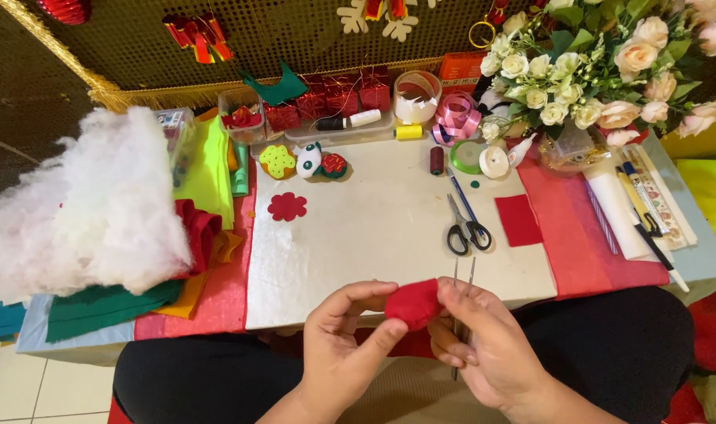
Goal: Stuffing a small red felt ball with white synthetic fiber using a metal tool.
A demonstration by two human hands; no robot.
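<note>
At the lower centre of the frame, a small red felt piece (pixel 413 303) sits pinched between both hands, just below the near edge of the white board (pixel 374 228). Its long axis runs roughly left to right, the rounded end toward the right. The left hand (pixel 344 338) grips its left side with thumb and forefinger. The right hand (pixel 484 338) closes on its right side and also holds thin metal tweezers (pixel 462 298), standing nearly upright.

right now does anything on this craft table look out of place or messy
Nothing looks damaged or spilled. The white stuffing is heaped over the stacked felt sheets at the table's left edge, which looks untidy.
</note>
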